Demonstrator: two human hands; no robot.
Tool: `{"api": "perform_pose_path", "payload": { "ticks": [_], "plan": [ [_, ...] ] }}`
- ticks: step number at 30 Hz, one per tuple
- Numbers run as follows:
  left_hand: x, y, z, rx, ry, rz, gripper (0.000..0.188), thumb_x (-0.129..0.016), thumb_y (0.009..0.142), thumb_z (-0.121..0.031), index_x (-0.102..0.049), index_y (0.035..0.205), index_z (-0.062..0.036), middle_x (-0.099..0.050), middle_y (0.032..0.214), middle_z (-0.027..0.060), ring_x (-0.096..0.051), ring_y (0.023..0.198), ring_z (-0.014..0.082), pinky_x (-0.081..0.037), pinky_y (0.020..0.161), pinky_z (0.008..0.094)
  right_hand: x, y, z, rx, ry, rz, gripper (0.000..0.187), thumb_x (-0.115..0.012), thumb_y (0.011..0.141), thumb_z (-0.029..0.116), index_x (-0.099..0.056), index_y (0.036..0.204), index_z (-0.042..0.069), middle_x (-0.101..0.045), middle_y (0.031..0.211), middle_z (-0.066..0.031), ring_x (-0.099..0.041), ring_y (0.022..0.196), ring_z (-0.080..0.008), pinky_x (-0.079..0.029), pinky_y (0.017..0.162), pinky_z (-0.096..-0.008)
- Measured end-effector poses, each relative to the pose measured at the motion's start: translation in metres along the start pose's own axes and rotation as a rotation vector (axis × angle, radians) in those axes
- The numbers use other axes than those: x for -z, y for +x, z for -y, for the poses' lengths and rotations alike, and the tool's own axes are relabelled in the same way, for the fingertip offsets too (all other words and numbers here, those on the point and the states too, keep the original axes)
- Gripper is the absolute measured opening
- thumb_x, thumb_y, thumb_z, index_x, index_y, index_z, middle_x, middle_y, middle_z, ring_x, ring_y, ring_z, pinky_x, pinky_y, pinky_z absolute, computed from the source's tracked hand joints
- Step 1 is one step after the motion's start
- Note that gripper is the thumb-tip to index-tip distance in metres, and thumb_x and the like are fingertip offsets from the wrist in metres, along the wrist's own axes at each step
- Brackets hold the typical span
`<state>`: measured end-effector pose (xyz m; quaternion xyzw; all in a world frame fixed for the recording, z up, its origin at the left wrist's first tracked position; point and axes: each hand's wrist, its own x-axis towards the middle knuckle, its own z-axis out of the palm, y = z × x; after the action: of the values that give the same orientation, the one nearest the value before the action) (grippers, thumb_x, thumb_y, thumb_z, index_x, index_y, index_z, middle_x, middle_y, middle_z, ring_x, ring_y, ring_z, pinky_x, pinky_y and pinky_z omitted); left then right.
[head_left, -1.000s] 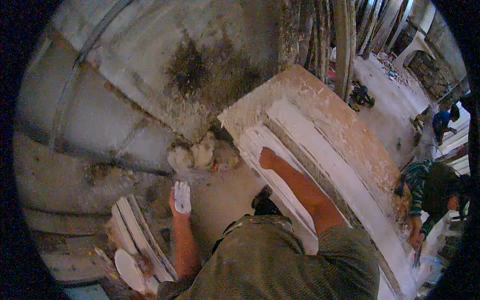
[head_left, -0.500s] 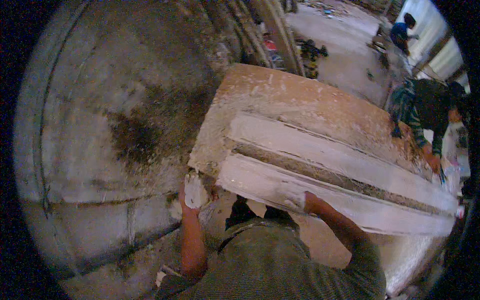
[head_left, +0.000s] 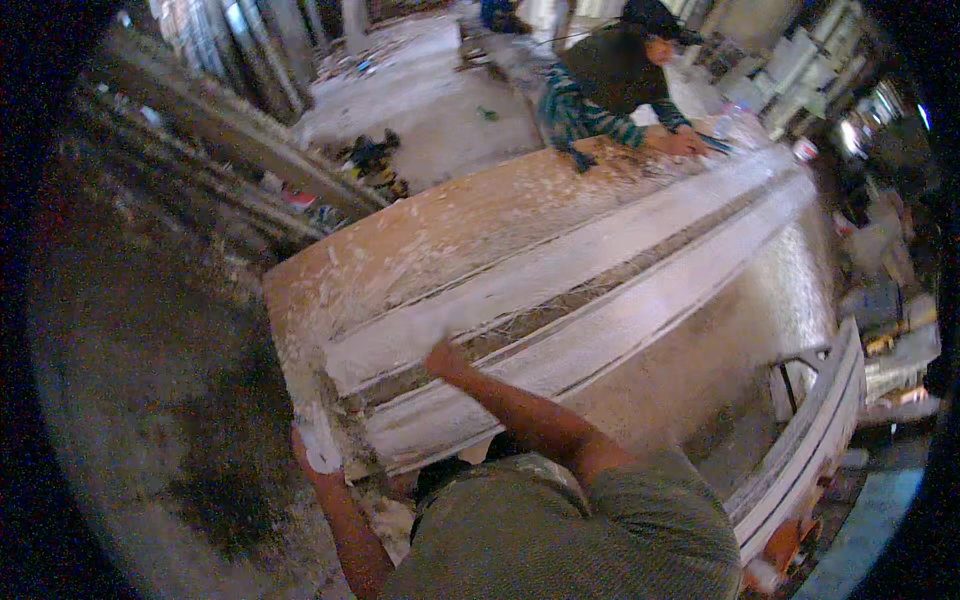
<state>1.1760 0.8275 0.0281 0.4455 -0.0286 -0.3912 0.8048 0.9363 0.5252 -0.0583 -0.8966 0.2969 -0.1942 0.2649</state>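
Two long whitish strips lie side by side across a brown board (head_left: 440, 222), the far strip (head_left: 580, 248) and the near strip (head_left: 600, 318). A dark, crumb-strewn gap runs between them. My right hand (head_left: 440, 358) is over the gap, beside the left part of the far strip. Its fingers are smeared by motion and blend with the white surface, so their grip is hidden. At the board's left corner, my left hand (head_left: 303, 455) is closed around a pale flat piece (head_left: 323, 450), whose kind I cannot make out.
A co-worker (head_left: 620, 75) leans over the far right end of the board, hands on it. Long planks (head_left: 235, 115) stand at the far left. A curved pale frame (head_left: 800, 430) is at the right. Dark stains mark the floor (head_left: 200, 440) at the left.
My view has swung right, so the board slants up to the right and the co-worker appears nearer the middle. My right hand has shifted from the near strip to the gap beside the far strip.
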Motion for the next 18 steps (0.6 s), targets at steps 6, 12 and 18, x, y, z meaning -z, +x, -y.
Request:
{"api": "perform_pose_path", "payload": {
  "ticks": [6,12,18],
  "plan": [
    [-0.007,0.045,-0.023,0.054,0.006,0.087,0.054,-0.049,0.104,-0.039,-0.052,0.143,-0.0031,-0.057,0.144,0.0132,-0.055,0.131,0.0293,-0.041,0.117,0.0436,-0.062,0.084,0.049,0.131,-0.125,0.001,0.046,-0.056,0.087,0.009,-0.051,0.132,0.004,-0.052,0.130,-0.0233,-0.056,0.116,-0.0383,-0.049,0.095,-0.0495],
    [-0.015,0.053,-0.022,0.060,0.001,0.084,0.055,-0.048,0.104,-0.040,-0.051,0.144,-0.0021,-0.056,0.145,0.0135,-0.054,0.132,0.0301,-0.040,0.118,0.0442,0.024,0.004,-0.051,0.115,-0.214,-0.001,0.064,-0.055,0.084,0.005,-0.050,0.148,0.005,-0.049,0.149,-0.0286,-0.057,0.128,-0.0440,-0.049,0.100,-0.0537],
    [-0.048,0.043,0.009,0.012,0.020,0.041,0.056,-0.048,0.104,-0.040,-0.050,0.144,-0.0011,-0.055,0.146,0.0139,-0.053,0.134,0.0310,-0.038,0.119,0.0447,0.178,-0.087,-0.218,-0.574,-0.012,-0.053,0.052,-0.055,0.085,0.007,-0.061,0.137,0.010,-0.069,0.120,-0.0237,-0.067,0.108,-0.0414,-0.051,0.092,-0.0558]
  ]
}}
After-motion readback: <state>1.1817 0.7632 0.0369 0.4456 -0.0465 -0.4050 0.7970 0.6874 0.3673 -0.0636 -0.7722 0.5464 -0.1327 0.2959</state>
